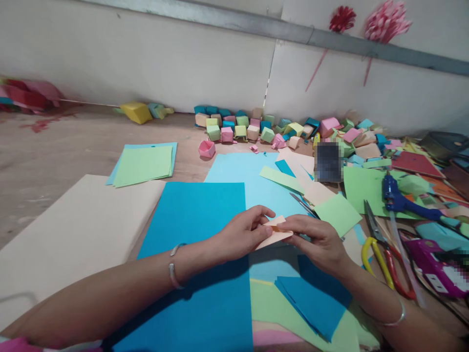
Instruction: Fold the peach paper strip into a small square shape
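Head view | both hands [282, 234] pinch peach folded paper [274, 233] | above blue sheet [198, 244]

This is a paper-craft workspace laid out on a bare floor [54, 151] against a plain pale wall [146, 63]. Loose coloured sheets such as a large blue sheet [198, 220] cover the ground, a row of small folded paper cubes [234, 128] lines the base of the wall, and paper flowers [384, 22] hang above. Scissors [381, 249] and a blue glue gun [403, 198] lie among offcuts at the right.
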